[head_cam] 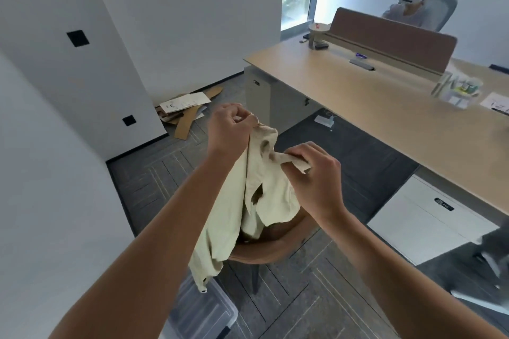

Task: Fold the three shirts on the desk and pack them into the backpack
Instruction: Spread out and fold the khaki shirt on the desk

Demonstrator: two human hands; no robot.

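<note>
No legible writing anywhere. Cream shirt (256, 187) held in mid-air over a brown chair (264, 253), long axis hanging down, hem lower-left. Left hand (228, 129) pinches top edge; right hand (314, 176) grips bunched fabric; hands near, apart. Table (371, 99) to the right; open floor (154, 179) on the left.

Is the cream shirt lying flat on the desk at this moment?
No, both the left hand and right hand hold the cream shirt up in the air.
</note>
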